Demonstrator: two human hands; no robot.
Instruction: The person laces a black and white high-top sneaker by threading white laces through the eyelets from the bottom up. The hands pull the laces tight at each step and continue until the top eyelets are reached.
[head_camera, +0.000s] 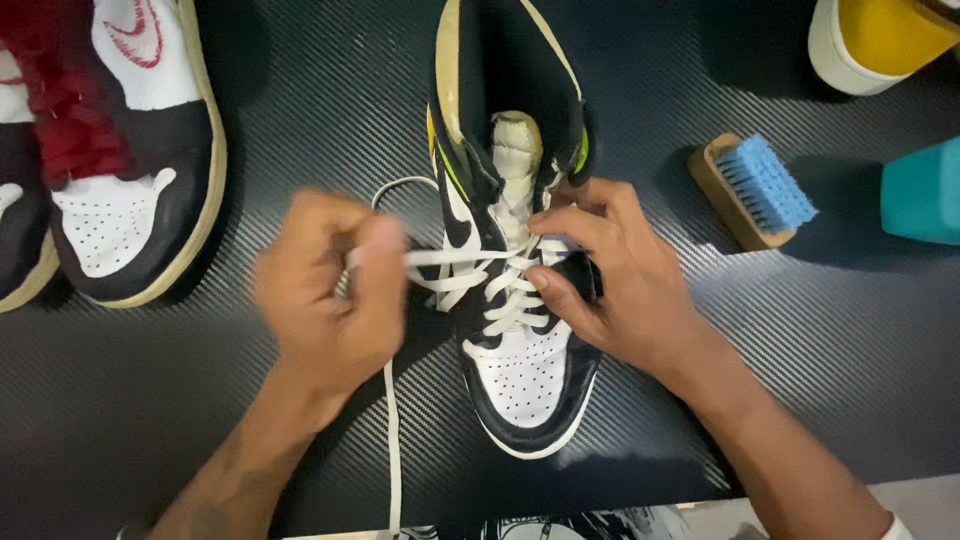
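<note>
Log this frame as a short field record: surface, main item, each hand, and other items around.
surface: dark ribbed mat
main item: black and white high-top sneaker, toe toward the camera, white laces partly threaded
left hand: blurred, closed on a white lace drawn sideways from the eyelets
right hand: fingers on the sneaker's right side at the eyelets
lace tail: trails down over the mat
other items: blue-bristled wooden brush; teal container; sneaker with red laces

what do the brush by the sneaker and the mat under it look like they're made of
The brush: pale wooden block by its tan grain-like look, with blue bristles, probably synthetic. The mat: dark sheet with a fine diagonal weave pattern and slight sheen, likely carbon-fibre-look vinyl or rubber; which one is unclear.
</note>
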